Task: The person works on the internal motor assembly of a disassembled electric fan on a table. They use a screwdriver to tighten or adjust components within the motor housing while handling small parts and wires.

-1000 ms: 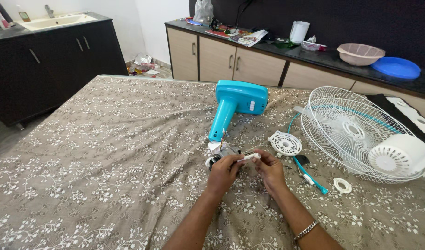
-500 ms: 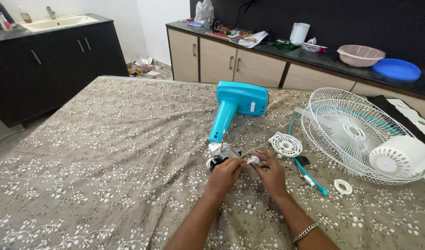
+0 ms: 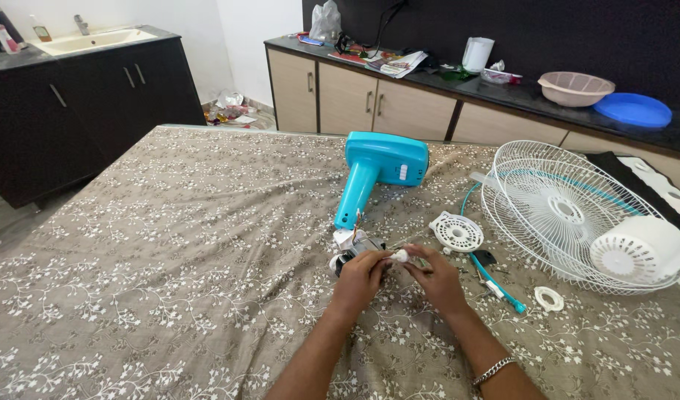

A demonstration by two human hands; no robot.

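Head view of a room in bright, even light. A worktop covered by a brown floral cloth (image 3: 169, 259) fills the foreground. At left, a black cabinet (image 3: 73, 111) carries a white sink (image 3: 91, 41) against a white wall (image 3: 251, 30). Behind, beige cabinet doors (image 3: 355, 100) stand beneath a dark counter (image 3: 518, 92), backed by a black wall (image 3: 562, 30). Litter lies on the floor (image 3: 232, 111) in the corner.

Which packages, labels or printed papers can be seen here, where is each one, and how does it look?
Plastic bag: on the back counter at its left end, grey-white, crumpled, tied at the top.
Printed papers: on the same counter right of the bag, flat, white with coloured patches.
Bottle: beside the sink at the far left, small, pale with an orange band.
No screens or signs are visible.
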